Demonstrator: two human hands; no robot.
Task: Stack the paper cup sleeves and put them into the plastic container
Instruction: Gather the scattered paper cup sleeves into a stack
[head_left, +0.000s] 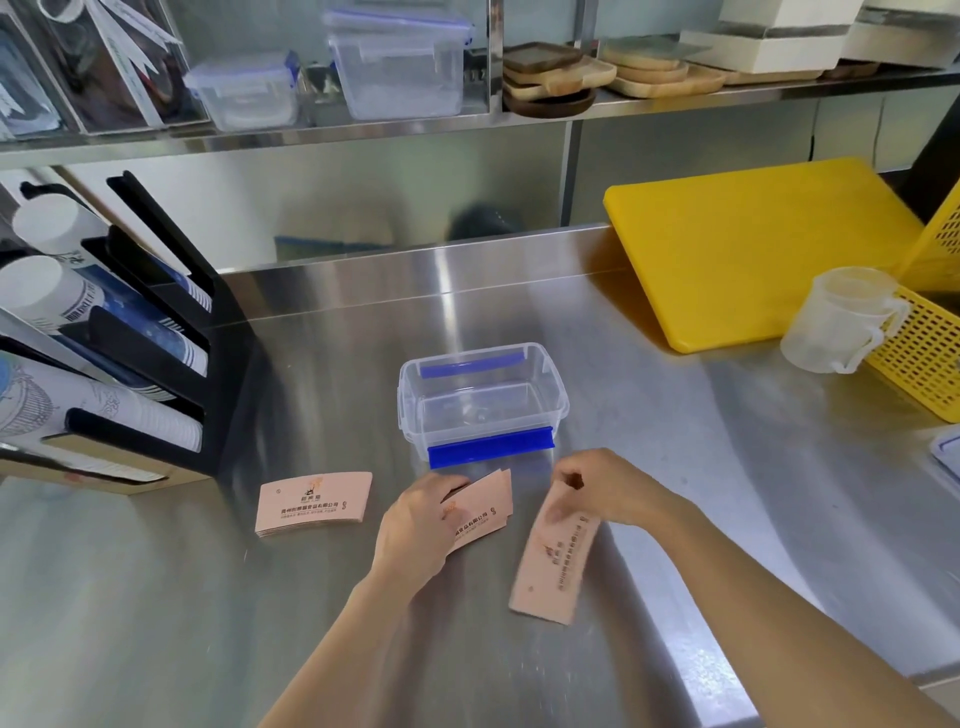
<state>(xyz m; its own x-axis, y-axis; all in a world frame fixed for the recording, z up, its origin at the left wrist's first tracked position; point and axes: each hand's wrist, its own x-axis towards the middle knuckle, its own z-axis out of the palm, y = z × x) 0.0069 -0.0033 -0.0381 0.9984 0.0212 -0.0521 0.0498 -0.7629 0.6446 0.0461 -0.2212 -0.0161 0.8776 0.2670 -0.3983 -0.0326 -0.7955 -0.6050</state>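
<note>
A clear plastic container (480, 395) with blue clips stands open and empty on the steel counter. Just in front of it my left hand (423, 525) grips a small stack of pink paper cup sleeves (485, 506), slightly fanned. My right hand (602, 491) pinches the top end of a single pink sleeve (553, 566) that lies lengthwise toward me. A third neat stack of sleeves (314, 503) lies flat to the left, untouched.
A black cup dispenser rack (135, 332) with paper cups stands at the left. A yellow cutting board (753, 249), a clear measuring jug (844, 319) and a yellow basket (924, 358) sit at the right. Lidded containers and wooden trays fill the shelf above.
</note>
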